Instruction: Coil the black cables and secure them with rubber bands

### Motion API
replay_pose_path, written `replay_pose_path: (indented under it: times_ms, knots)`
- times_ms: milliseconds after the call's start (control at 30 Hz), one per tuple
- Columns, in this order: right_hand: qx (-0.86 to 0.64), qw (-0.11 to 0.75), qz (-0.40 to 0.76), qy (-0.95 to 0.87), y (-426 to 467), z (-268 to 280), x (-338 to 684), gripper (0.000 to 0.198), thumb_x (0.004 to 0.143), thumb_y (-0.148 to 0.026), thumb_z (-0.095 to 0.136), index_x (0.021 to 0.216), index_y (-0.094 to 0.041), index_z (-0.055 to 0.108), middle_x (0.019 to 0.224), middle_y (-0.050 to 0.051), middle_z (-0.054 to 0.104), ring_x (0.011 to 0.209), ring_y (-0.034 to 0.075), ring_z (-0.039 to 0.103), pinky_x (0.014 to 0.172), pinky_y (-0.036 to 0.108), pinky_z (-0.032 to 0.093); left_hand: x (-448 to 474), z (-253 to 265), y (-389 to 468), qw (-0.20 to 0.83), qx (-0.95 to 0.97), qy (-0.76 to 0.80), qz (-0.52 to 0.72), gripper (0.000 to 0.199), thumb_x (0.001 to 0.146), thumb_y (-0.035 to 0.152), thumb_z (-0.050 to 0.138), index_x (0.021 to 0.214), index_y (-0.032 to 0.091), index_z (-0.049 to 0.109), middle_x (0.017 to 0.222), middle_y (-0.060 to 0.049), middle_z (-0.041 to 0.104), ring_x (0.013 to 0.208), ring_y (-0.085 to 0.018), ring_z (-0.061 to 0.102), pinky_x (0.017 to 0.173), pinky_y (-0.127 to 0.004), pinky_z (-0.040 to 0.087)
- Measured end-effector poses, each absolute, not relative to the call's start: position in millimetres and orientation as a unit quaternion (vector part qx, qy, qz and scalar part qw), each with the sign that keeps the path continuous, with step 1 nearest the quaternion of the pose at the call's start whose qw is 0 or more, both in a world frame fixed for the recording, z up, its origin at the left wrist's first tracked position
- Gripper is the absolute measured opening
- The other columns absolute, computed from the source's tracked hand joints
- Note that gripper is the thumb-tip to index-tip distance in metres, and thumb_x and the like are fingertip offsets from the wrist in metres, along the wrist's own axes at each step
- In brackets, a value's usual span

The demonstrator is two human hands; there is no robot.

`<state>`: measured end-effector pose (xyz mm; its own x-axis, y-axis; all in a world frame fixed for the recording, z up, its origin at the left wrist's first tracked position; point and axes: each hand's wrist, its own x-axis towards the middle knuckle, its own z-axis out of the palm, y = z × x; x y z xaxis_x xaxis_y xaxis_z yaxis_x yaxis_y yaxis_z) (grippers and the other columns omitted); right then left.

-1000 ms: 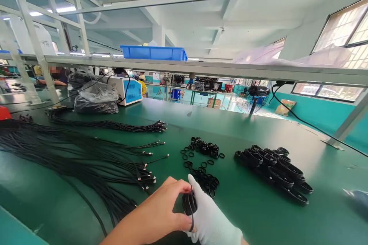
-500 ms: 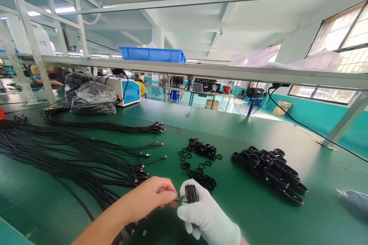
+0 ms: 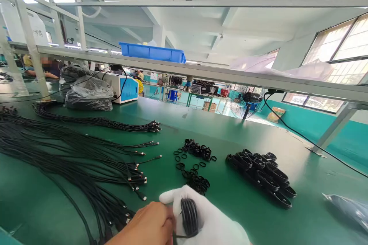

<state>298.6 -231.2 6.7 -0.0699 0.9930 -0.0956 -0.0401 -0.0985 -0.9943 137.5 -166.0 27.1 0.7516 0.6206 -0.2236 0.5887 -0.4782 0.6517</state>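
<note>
My right hand (image 3: 209,220), in a white glove, is closed around a coiled black cable (image 3: 189,217) at the bottom centre. The coil's loops lie side by side between thumb and fingers. Bare and curled, my left hand (image 3: 153,222) presses close against the glove from the left. A strand of the same cable runs from the bottom of the coil to its fingers, whose tips are partly hidden. Just beyond the hands lie small black rings (image 3: 198,149) in two loose piles. Left of them, many straight black cables (image 3: 94,168) stretch out with their plugs toward the middle.
Coiled cable bundles (image 3: 264,176) are heaped on the right of the green table (image 3: 166,113). Behind stand a blue-and-white machine (image 3: 126,87), plastic-wrapped black goods (image 3: 89,93) and a fan (image 3: 247,97). A shelf overhead bears a blue tray (image 3: 152,53). A clear bag (image 3: 347,208) lies far right.
Both hands have come lower and nearer to me. The coil has turned, so its loops show larger and more upright. My left hand has closed in against the glove.
</note>
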Motion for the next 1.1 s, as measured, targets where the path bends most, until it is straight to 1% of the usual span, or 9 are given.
replay_pose_path:
  times_ms: [133, 233, 533, 633, 700, 833, 900, 1000, 1100]
  knots:
    - [-0.297, 0.548, 0.651, -0.433, -224.4, -7.1, 294.1, 0.057, 0.051, -0.029, 0.079, 0.097, -0.024, 0.046, 0.072, -0.002, 0.063, 0.042, 0.006, 0.046, 0.041, 0.019, 0.035, 137.6, 37.0, -146.8, 0.477, 0.809, 0.332, 0.083, 0.02, 0.073, 0.016, 0.041, 0.066, 0.02, 0.059, 0.07, 0.002, 0.066, 0.066, -0.016, 0.056, 0.062, -0.026, 0.039]
    - [-0.204, 0.568, 0.689, -0.402, -218.0, -11.4, 289.2, 0.051, 0.055, -0.025, 0.077, 0.091, -0.024, 0.041, 0.052, -0.006, 0.056, 0.037, 0.007, 0.045, 0.034, 0.014, 0.03, 138.2, 37.6, -148.1, 0.586, 0.724, 0.308, 0.194, 0.01, 0.073, 0.02, 0.05, 0.078, 0.018, 0.058, 0.072, 0.002, 0.063, 0.064, -0.013, 0.051, 0.06, -0.023, 0.039]
    - [-0.178, 0.556, 0.705, -0.404, -211.7, -24.8, 290.5, 0.05, 0.063, -0.021, 0.072, 0.099, -0.022, 0.038, 0.055, -0.001, 0.064, 0.035, 0.007, 0.048, 0.034, 0.013, 0.034, 163.2, 11.6, -153.0, 0.681, 0.592, 0.308, 0.303, 0.012, 0.067, 0.018, 0.059, 0.075, 0.018, 0.05, 0.06, 0.005, 0.056, 0.055, -0.01, 0.05, 0.055, -0.022, 0.039]
    - [-0.251, 0.546, 0.697, -0.391, -213.8, -15.6, 292.6, 0.063, 0.06, -0.022, 0.072, 0.112, -0.02, 0.036, 0.055, -0.001, 0.063, 0.035, 0.007, 0.047, 0.036, 0.014, 0.033, 157.4, 14.0, -149.5, 0.617, 0.625, 0.352, 0.324, 0.016, 0.07, 0.019, 0.056, 0.085, 0.02, 0.051, 0.059, 0.006, 0.052, 0.058, -0.012, 0.051, 0.056, -0.023, 0.039]
    - [-0.316, 0.525, 0.695, -0.377, -215.6, -6.3, 292.0, 0.068, 0.057, -0.021, 0.07, 0.116, -0.017, 0.037, 0.052, -0.002, 0.061, 0.034, 0.007, 0.046, 0.037, 0.015, 0.034, 150.3, 21.7, -147.7, 0.53, 0.696, 0.358, 0.328, 0.026, 0.073, 0.016, 0.053, 0.097, 0.023, 0.056, 0.076, 0.002, 0.059, 0.071, -0.014, 0.053, 0.066, -0.026, 0.041]
    - [-0.438, 0.446, 0.694, -0.359, -215.6, 0.4, 286.1, 0.054, 0.048, -0.017, 0.072, 0.098, -0.012, 0.051, 0.044, -0.004, 0.055, 0.033, 0.009, 0.046, 0.034, 0.017, 0.035, 145.2, 36.1, -144.7, 0.425, 0.832, 0.249, 0.254, 0.051, 0.07, 0.002, 0.046, 0.108, 0.032, 0.061, 0.103, 0.003, 0.062, 0.093, -0.014, 0.055, 0.082, -0.024, 0.041]
    - [-0.428, 0.448, 0.701, -0.352, -213.8, -7.1, 284.1, 0.047, 0.047, -0.027, 0.077, 0.085, -0.012, 0.055, 0.043, -0.002, 0.054, 0.033, 0.009, 0.047, 0.033, 0.017, 0.034, 148.8, 36.9, -143.0, 0.391, 0.862, 0.218, 0.239, 0.049, 0.069, -0.003, 0.041, 0.097, 0.028, 0.068, 0.092, 0.003, 0.065, 0.088, -0.013, 0.057, 0.078, -0.022, 0.042]
    - [-0.352, 0.479, 0.744, -0.306, -209.9, -26.1, 285.7, 0.056, 0.064, -0.065, 0.06, 0.082, -0.012, 0.057, 0.048, 0.002, 0.059, 0.034, 0.009, 0.048, 0.034, 0.019, 0.034, 154.4, 31.4, -140.7, 0.354, 0.863, 0.254, 0.255, 0.043, 0.072, -0.003, 0.037, 0.086, 0.023, 0.069, 0.084, 0.001, 0.065, 0.079, -0.013, 0.058, 0.071, -0.021, 0.042]
    - [-0.295, 0.439, 0.802, -0.277, -206.7, -40.9, 289.8, 0.067, 0.076, -0.071, 0.036, 0.086, -0.01, 0.06, 0.044, 0.002, 0.056, 0.029, 0.01, 0.043, 0.032, 0.021, 0.029, 154.5, 24.6, -138.6, 0.342, 0.858, 0.284, 0.255, 0.039, 0.072, -0.002, 0.039, 0.082, 0.023, 0.067, 0.079, 0.003, 0.064, 0.072, -0.012, 0.057, 0.066, -0.021, 0.04]
